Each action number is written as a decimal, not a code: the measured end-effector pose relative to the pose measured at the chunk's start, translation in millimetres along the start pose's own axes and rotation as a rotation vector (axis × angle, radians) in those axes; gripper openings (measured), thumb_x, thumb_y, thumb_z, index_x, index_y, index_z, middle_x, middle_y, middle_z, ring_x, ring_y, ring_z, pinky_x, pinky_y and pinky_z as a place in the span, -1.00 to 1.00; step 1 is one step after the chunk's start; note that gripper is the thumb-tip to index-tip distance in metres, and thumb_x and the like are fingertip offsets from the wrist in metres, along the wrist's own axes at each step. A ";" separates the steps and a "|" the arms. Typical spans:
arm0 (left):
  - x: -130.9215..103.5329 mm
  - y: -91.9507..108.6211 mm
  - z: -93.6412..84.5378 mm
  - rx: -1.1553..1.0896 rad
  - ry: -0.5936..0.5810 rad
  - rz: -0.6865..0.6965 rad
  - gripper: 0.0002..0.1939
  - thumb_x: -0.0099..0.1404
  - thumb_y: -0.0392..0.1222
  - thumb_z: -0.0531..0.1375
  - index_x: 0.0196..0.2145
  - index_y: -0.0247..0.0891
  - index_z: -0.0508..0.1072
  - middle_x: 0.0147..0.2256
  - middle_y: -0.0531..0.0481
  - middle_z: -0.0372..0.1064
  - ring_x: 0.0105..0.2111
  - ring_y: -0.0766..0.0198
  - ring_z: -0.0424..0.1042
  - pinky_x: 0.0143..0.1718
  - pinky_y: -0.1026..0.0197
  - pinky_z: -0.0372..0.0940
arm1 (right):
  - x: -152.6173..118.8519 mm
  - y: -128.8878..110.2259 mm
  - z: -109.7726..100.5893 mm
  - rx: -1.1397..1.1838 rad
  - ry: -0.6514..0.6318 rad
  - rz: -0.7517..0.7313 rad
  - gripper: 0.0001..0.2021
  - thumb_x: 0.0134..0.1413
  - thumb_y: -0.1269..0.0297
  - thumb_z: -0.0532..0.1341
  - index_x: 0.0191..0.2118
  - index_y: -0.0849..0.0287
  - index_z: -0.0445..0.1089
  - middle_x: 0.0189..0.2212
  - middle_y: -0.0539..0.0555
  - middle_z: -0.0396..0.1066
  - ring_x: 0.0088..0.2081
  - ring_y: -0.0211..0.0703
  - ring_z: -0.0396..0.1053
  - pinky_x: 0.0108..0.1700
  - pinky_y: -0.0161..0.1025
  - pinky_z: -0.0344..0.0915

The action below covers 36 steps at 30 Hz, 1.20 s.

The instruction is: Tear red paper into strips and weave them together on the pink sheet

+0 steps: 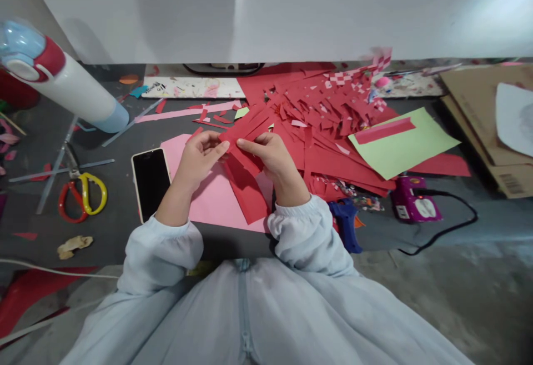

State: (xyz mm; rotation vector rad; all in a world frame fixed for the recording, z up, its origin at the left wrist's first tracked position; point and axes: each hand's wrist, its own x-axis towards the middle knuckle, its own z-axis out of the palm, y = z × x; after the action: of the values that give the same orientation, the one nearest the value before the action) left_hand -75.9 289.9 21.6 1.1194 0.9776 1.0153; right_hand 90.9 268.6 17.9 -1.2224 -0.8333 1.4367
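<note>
Between my two hands is a piece of red paper (pixel 234 138), pinched at both sides with the thumbs on top. My left hand (pixel 202 155) grips its left edge, and my right hand (pixel 272 156) its right part, so both are closed. Beneath them lies a broad red paper strip (pixel 249 195) on a sheet of pink paper (pixel 216 201). A heap of cut red paper pieces (pixel 316 112) spreads out beyond and to the right of my right hand. Fingers behind the held paper are partly hidden.
To the left are a phone (pixel 150 181), scissors (pixel 81 195) and a tilted white bottle (pixel 79 84). On the right sit a green sheet (pixel 387 154), a blue glue gun (pixel 346 223), a purple box (pixel 412 201) with a black cable, and cardboard (pixel 474 120).
</note>
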 end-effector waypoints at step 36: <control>2.6 -4.1 0.5 0.130 0.092 0.063 -0.91 0.08 -0.29 0.22 -0.48 -0.22 0.33 -0.56 0.18 0.24 -0.55 0.43 0.24 -0.46 0.31 0.18 | 14.2 -0.4 -17.4 0.039 0.063 -0.143 -0.82 -0.34 0.31 0.42 -0.55 0.13 0.41 -0.63 -0.14 0.31 -0.58 -0.42 0.21 -0.48 -0.39 0.17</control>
State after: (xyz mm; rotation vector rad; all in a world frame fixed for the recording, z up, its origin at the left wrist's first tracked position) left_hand -74.3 291.7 17.4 1.2256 1.1009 1.0736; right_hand 108.3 280.6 10.4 -1.1499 -0.8292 1.2871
